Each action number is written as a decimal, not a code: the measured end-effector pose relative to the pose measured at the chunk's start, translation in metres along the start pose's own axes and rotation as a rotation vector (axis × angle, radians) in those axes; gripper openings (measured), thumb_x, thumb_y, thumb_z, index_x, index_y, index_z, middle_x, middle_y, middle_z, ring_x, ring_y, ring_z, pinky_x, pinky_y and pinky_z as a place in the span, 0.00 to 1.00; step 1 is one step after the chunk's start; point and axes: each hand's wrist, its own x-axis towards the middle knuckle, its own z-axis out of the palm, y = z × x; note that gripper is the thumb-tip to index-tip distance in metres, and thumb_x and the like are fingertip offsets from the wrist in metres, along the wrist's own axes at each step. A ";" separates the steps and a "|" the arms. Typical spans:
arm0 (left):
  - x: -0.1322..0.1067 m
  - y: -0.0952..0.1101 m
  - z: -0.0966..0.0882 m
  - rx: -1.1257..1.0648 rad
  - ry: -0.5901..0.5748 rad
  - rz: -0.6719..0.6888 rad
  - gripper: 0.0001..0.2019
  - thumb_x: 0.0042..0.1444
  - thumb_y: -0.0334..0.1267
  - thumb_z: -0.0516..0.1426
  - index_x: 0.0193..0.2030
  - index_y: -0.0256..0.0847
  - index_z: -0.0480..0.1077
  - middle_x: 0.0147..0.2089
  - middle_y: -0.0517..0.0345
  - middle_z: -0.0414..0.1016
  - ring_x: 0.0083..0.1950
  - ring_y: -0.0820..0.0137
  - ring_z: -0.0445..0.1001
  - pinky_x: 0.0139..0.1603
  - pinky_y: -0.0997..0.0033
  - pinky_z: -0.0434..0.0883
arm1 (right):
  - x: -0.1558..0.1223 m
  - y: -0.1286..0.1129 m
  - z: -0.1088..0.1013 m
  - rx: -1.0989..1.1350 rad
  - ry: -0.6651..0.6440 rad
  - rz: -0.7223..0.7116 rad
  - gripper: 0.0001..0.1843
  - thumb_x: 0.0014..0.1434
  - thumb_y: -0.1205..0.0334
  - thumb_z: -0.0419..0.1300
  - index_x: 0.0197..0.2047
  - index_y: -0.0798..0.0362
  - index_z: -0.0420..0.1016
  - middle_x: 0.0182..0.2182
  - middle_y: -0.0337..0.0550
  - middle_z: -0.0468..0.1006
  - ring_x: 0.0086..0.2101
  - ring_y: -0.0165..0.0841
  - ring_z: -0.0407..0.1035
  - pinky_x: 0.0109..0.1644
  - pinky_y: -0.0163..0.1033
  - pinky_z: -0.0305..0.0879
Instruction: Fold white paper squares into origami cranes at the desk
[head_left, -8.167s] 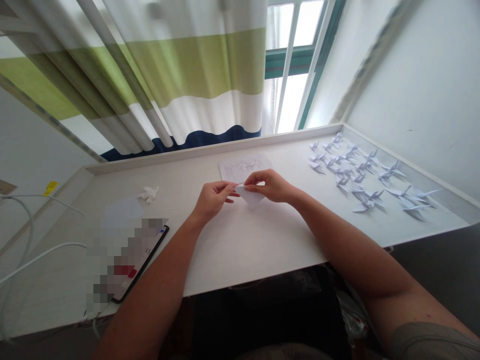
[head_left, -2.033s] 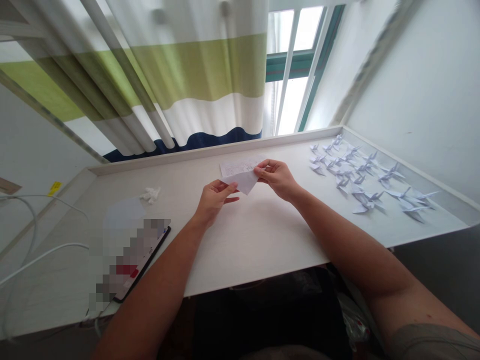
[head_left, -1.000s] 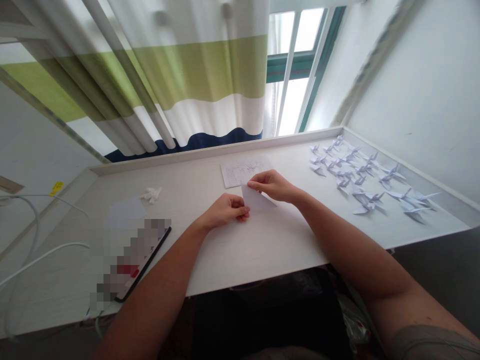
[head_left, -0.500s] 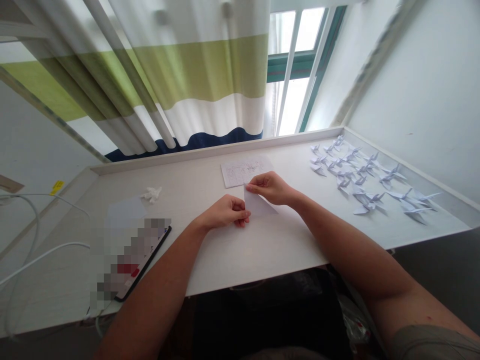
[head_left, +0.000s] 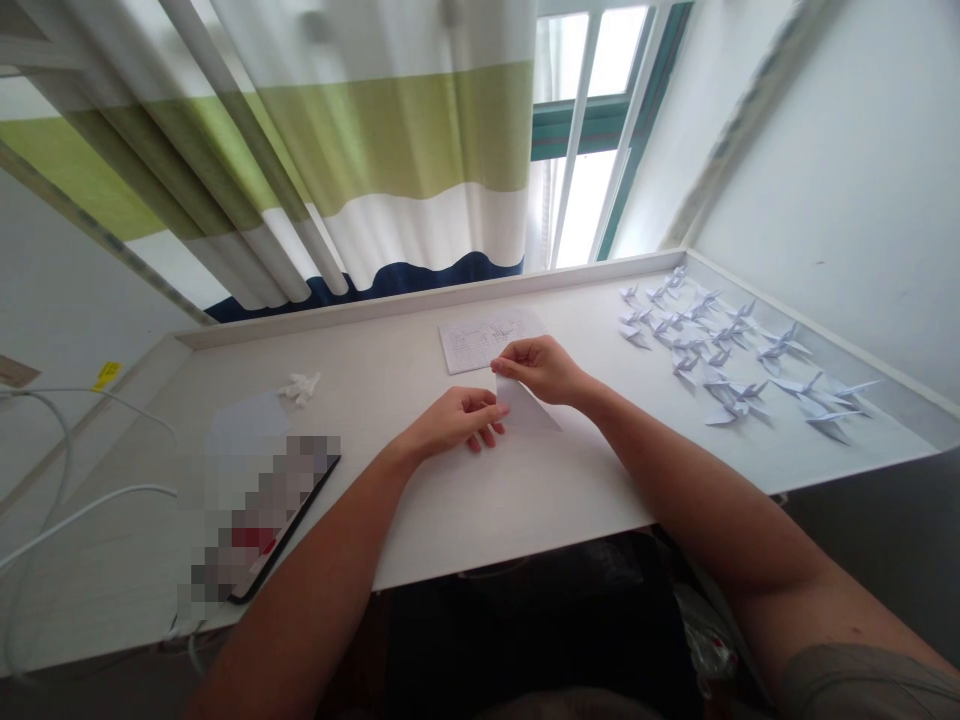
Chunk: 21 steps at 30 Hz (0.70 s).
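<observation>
A white sheet of paper (head_left: 527, 408), folded into a triangle, is held between my two hands just above the table. My right hand (head_left: 541, 368) pinches its upper corner between thumb and fingers. At its left edge, my left hand (head_left: 461, 420) is closed on the paper, with the thumb on the near face and the other fingers curled behind or below. Just beyond my hands lies a sheet or booklet with printing and handwriting (head_left: 480, 340), partly covered by my right hand.
Several folded paper cranes (head_left: 720, 350) stand on the right of the white table (head_left: 450, 530). To the left lie a tablet-like device (head_left: 300, 525) with a blurred screen, blank paper (head_left: 247, 425), a crumpled white tissue (head_left: 300, 388) and white cables (head_left: 112, 515). A curtain (head_left: 390, 140) hangs behind.
My left thumb has slid a little to the right over the paper, and the fingers below have loosened slightly. My right hand keeps its pinch on the upper corner.
</observation>
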 end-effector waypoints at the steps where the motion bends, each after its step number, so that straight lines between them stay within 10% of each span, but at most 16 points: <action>1: 0.000 0.001 0.001 0.020 0.034 0.018 0.20 0.60 0.56 0.65 0.35 0.40 0.75 0.37 0.47 0.84 0.30 0.67 0.80 0.26 0.71 0.72 | 0.000 -0.001 0.000 -0.003 0.024 -0.007 0.27 0.59 0.36 0.69 0.27 0.53 0.77 0.23 0.40 0.74 0.27 0.31 0.63 0.31 0.39 0.58; 8: -0.003 0.005 0.000 0.200 0.155 0.158 0.28 0.61 0.58 0.62 0.20 0.42 0.62 0.20 0.64 0.58 0.23 0.76 0.54 0.25 0.71 0.52 | 0.001 -0.002 0.005 0.025 0.127 -0.017 0.31 0.57 0.30 0.67 0.27 0.52 0.77 0.24 0.42 0.76 0.28 0.33 0.66 0.32 0.40 0.62; 21: 0.004 -0.002 -0.005 0.020 0.292 0.235 0.26 0.56 0.55 0.64 0.20 0.42 0.58 0.21 0.66 0.52 0.26 0.76 0.49 0.28 0.70 0.49 | -0.002 0.001 0.004 0.052 -0.088 -0.003 0.38 0.62 0.26 0.62 0.20 0.50 0.58 0.20 0.34 0.54 0.25 0.27 0.48 0.28 0.39 0.43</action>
